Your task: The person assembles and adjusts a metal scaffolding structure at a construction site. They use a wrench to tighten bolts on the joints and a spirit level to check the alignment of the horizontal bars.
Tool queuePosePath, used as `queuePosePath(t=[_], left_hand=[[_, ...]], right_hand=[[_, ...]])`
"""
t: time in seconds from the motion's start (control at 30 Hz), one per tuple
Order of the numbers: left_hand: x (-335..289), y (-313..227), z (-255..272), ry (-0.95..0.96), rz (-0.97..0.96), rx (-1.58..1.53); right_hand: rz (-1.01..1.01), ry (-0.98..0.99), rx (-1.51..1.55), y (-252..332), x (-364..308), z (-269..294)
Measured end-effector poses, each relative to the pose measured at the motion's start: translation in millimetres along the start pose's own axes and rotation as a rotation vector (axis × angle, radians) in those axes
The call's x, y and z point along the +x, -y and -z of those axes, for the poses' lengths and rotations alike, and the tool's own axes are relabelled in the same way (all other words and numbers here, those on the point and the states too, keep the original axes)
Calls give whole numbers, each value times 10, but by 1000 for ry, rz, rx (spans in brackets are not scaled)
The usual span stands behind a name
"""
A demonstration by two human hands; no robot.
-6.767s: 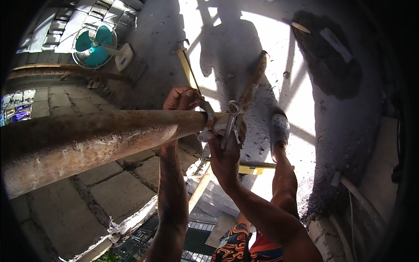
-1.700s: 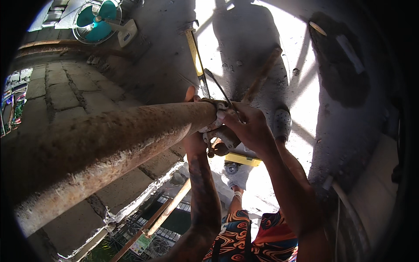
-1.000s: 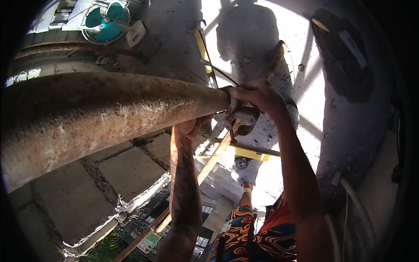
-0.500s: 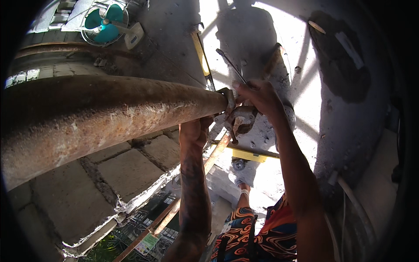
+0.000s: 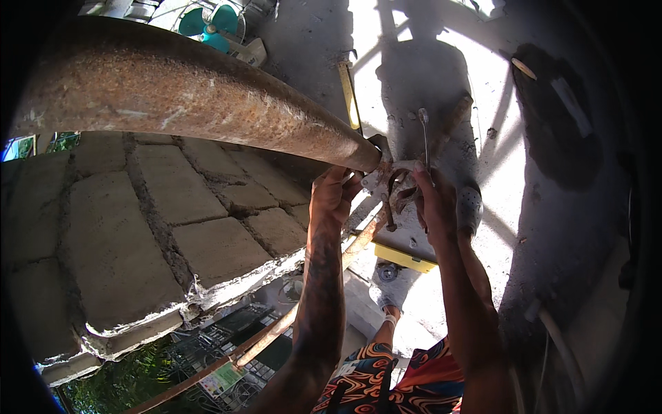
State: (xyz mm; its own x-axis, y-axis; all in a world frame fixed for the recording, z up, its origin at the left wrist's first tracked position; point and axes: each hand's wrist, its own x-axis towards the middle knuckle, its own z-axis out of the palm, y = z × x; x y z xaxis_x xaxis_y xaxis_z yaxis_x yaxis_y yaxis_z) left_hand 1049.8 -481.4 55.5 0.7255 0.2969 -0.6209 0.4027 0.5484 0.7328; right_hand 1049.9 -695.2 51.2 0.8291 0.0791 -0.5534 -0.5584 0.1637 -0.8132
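A thick rusty pipe [image 5: 207,100] comes in from the left and ends at a rusty scaffold clamp [image 5: 398,190]. A bolt hangs from the clamp's lower side. My left hand [image 5: 332,196] is just below the pipe's end, its fingers curled and pinching the clamp's left edge. My right hand [image 5: 436,200] is closed around a metal wrench [image 5: 425,134] at the clamp's right side. The wrench points up and away, and my fingers hide its lower part. Below the clamp, a thinner rusty pole [image 5: 362,238] slants down to the left.
A block wall [image 5: 207,234] with a broken edge lies at left. Yellow bars [image 5: 350,96] [image 5: 407,259] are on the floor beyond and below the clamp. A teal-bladed fan [image 5: 214,29] stands at far left. My feet [image 5: 389,293] are close below.
The view has shifted, and the large pipe now slopes more steeply. My left hand shows more beside the clamp. My right hand has turned the wrench from leaning left to nearly upright.
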Motion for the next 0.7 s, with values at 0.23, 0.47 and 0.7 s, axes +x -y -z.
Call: queuePosePath(t=[0.23, 0.47, 0.7], left_hand=[[-88, -47, -101, 4, -72, 118], [-130, 36, -134, -24, -15, -16], [-141, 86, -108, 1, -72, -50]], right_hand=[[-190, -69, 185, 42, 36, -89], [-198, -115, 216, 55, 81, -137], [-217, -128, 233, 73, 103, -115]])
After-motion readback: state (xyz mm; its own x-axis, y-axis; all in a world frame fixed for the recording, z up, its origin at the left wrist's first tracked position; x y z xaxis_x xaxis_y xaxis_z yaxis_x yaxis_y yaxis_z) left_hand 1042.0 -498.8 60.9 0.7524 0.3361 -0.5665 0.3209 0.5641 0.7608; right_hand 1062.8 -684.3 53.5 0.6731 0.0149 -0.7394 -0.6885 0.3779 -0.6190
